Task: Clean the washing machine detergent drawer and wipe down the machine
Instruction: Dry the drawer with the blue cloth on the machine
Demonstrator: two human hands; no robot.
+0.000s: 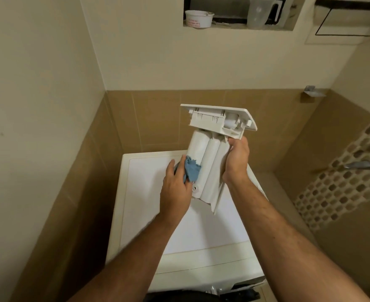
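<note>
White plastic drawer (210,158) out of the machine (192,227), held in the air above its top, underside facing the camera, front panel away. Right hand (236,160) curled round the drawer's right edge, carrying all the weight. Left hand (176,186) pinches a blue cloth (191,170) against the left rounded chamber, near the drawer's lower end. Risks, as I judge: one-sided grip, so a hard wipe could twist the drawer loose and drop it on the machine top; leftover water or residue may drip onto the lid; ribs and corners near the panel easily missed
</note>
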